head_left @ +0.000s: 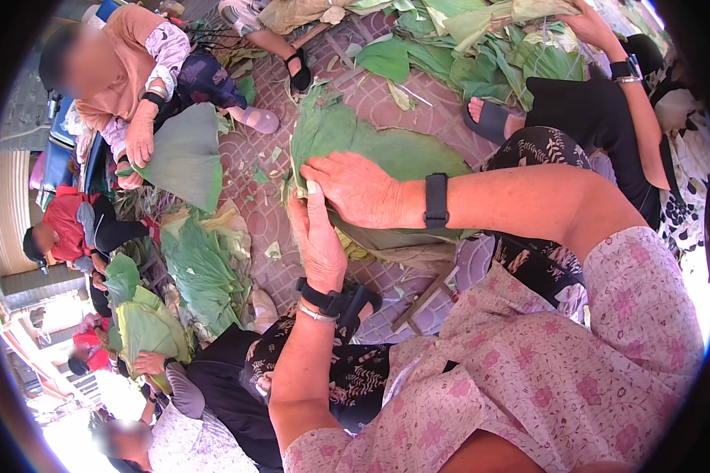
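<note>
A stack of large green leaves lies on my lap over the brick paving. My right hand lies palm down on top of the stack, fingers pointing left, pressing the leaf's near edge. My left hand comes up from below and grips the stack's left edge, thumb against the right hand's fingers. Both wrists wear a black band. The lower leaves of the stack are hidden under my hands and arm.
A person in an orange top at upper left holds a folded leaf. More leaf piles lie at left and at the top. Another person's arm reaches in at upper right. Other people sit at lower left.
</note>
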### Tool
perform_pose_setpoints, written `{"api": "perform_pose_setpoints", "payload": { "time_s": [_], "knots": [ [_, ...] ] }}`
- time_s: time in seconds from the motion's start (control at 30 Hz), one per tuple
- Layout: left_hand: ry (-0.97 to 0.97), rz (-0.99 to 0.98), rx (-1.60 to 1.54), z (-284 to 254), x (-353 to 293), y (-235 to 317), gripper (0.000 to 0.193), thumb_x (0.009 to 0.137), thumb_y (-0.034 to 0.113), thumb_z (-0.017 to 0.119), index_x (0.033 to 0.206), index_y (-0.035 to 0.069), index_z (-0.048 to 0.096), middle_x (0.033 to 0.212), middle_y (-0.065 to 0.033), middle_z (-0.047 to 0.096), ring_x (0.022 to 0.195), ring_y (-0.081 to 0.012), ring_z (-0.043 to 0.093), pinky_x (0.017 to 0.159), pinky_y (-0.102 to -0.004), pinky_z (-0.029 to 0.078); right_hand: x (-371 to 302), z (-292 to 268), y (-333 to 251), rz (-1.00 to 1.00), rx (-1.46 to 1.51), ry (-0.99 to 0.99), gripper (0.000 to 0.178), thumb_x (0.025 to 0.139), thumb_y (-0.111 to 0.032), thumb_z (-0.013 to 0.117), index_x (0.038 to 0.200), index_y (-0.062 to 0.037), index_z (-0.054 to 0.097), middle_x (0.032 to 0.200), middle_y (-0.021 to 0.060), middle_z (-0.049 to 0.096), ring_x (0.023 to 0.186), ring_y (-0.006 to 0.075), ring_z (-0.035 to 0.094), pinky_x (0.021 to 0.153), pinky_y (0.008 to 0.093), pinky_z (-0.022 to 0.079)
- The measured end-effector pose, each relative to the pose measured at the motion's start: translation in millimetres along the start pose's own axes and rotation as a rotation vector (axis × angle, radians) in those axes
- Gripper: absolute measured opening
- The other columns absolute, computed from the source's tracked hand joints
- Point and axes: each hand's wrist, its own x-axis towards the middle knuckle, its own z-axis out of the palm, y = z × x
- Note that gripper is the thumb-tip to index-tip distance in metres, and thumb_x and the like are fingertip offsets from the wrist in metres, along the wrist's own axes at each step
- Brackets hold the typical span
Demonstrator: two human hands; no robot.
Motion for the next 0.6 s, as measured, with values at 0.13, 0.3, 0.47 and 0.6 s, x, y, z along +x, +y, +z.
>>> {"api": "perform_pose_setpoints", "payload": {
  "time_s": [0.13,0.3,0.47,0.6],
  "knots": [
    [0.052,-0.115,0.028,-21.2,10.0,-5.9,0.032,0.105,0.029,0.052,0.123,0.003,0.058,0.113,-0.0016,0.059,0.105,-0.0108,0.051,0.093,-0.0279,0.042,13.4,-9.6,10.0,0.075,0.143,-0.141,0.047,0.081,-0.006,0.064,0.127,0.0022,0.056,0.125,0.0199,0.061,0.113,0.0387,0.059,0.098,0.0446,0.048],
    [0.002,-0.025,0.114,-41.0,25.6,10.8,0.023,0.105,0.025,0.055,0.113,0.005,0.065,0.105,0.0012,0.064,0.093,-0.0067,0.054,0.083,-0.0269,0.047,48.4,-41.4,63.6,-0.137,0.007,0.195,0.057,0.075,-0.021,0.078,0.125,-0.0003,0.061,0.126,0.0178,0.062,0.123,0.0353,0.054,0.102,0.0429,0.046],
    [-0.025,-0.07,0.101,-58.8,27.9,30.6,0.026,0.102,0.03,0.061,0.112,0.007,0.066,0.11,-0.0023,0.067,0.097,-0.0106,0.061,0.087,-0.0285,0.05,61.3,-77.7,75.7,0.16,0.122,-0.403,0.044,0.075,-0.018,0.08,0.113,0.0003,0.067,0.108,0.0144,0.071,0.103,0.0264,0.067,0.089,0.039,0.053],
    [-0.021,-0.13,0.062,-67.8,31.8,35.6,0.021,0.101,0.028,0.063,0.109,0.009,0.068,0.107,0.0005,0.067,0.095,-0.0093,0.061,0.085,-0.0282,0.05,55.7,-80.0,77.2,0.135,0.261,-0.524,0.029,0.082,-0.013,0.076,0.106,0.0012,0.068,0.093,0.0065,0.073,0.084,0.0144,0.066,0.078,0.0318,0.052]
  ]
}}
